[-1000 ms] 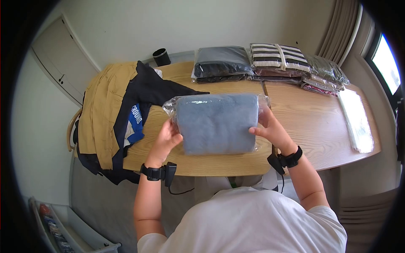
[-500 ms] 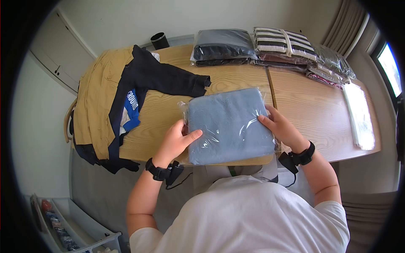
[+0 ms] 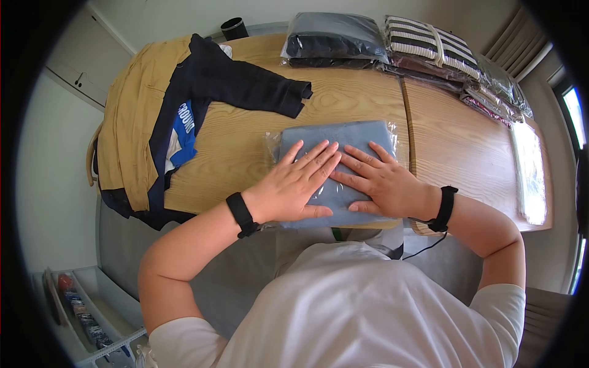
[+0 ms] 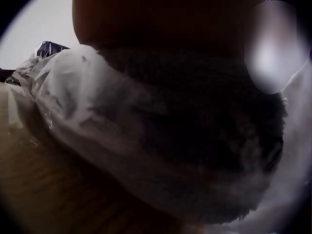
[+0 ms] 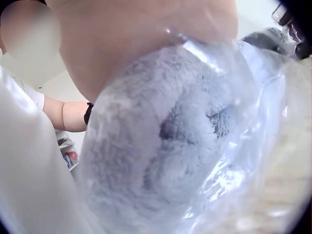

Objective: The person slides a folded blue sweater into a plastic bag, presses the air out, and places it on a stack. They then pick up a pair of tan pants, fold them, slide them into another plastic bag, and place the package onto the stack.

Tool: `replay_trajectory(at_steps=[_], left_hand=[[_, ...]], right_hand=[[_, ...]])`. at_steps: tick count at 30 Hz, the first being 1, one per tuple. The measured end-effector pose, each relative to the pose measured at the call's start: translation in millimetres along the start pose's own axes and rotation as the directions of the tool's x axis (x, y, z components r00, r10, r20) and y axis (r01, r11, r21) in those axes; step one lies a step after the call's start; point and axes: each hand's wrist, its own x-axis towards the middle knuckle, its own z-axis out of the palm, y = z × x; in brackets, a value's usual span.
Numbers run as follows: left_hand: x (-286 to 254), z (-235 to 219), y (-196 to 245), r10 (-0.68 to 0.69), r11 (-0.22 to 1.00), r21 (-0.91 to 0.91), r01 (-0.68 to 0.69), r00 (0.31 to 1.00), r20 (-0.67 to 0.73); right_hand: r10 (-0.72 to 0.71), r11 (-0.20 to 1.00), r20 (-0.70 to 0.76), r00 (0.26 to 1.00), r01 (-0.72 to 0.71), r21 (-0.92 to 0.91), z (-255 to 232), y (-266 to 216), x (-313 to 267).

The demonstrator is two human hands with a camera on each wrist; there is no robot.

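Observation:
A blue-grey fluffy folded item in a clear plastic bag [image 3: 334,132] lies flat at the table's near edge. My left hand [image 3: 294,187] rests palm down on its left half, fingers straight and spread. On the right half lies my right hand [image 3: 389,187], also flat, the fingertips of both hands close together at the middle. In the left wrist view the bagged item [image 4: 161,146] appears dark, with crinkled plastic at its left. The right wrist view shows the fluffy folds of the bagged item [image 5: 146,146] below the hand.
Tan trousers [image 3: 132,116] and a dark garment [image 3: 245,86] lie at the table's left, with a blue-and-white piece [image 3: 183,135]. Bagged clothes [image 3: 334,37] and a striped bundle [image 3: 423,46] are stacked at the back. Clear bags [image 3: 531,175] lie far right; a black cup [image 3: 234,29] stands behind.
The bagged item has gone from being held up and tilted to lying on the table. Both hands have let go of its sides and moved inward onto its top.

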Motion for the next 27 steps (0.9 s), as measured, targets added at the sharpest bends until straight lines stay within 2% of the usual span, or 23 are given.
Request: replay_trajectory(at_steps=[3, 9, 19, 27], left_hand=[[0.1, 13.5, -2.5, -0.007, 0.999, -0.048, 0.005, 0.999, -0.041], [-0.8, 19.6, -1.2, -0.032, 0.989, -0.141, 0.03, 0.999, -0.009], [3.7, 26.8, -9.5, -0.045, 0.954, -0.295, 0.049, 0.999, 0.021], [5.8, 28.3, -11.3, -0.054, 0.942, -0.329, 0.064, 0.998, 0.039]], right_hand=[[-0.017, 0.994, 0.085, 0.996, 0.007, 0.112, 8.9, 6.1, 0.9], [0.029, 0.984, 0.035, 0.999, -0.035, 0.178, 14.2, 2.8, 1.8], [0.048, 0.956, 0.056, 0.997, -0.062, 0.288, 25.4, 9.8, 4.8], [0.055, 0.948, 0.086, 0.995, -0.079, 0.309, 28.3, 11.3, 6.4]])
